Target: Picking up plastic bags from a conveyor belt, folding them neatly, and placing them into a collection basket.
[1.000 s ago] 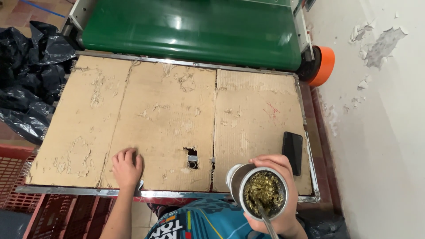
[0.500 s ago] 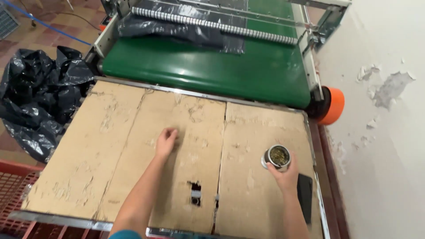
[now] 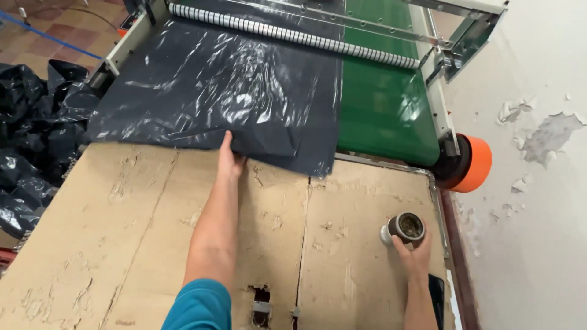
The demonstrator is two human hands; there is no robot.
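Head camera, steep downward (near) over cardboard table [image 3: 122, 244]

A glossy black plastic sheet [image 3: 208, 91] lies spread and wrinkled across the green conveyor belt [image 3: 379, 110], its folded near edge hanging over onto the cardboard-covered bench [image 3: 122, 214]. A small round metal cup [image 3: 405, 228] filled with green chopped herb stands upright on the bench near its right edge, well apart from the sheet.

Cardboard table [image 3: 122, 232]: broad bare surface left of and between the arms, passable. Black film [image 3: 214, 91] overlaps its far edge. Cup [image 3: 406, 227] stands near its right edge. Black bags [image 3: 30, 134] crowd its left side.
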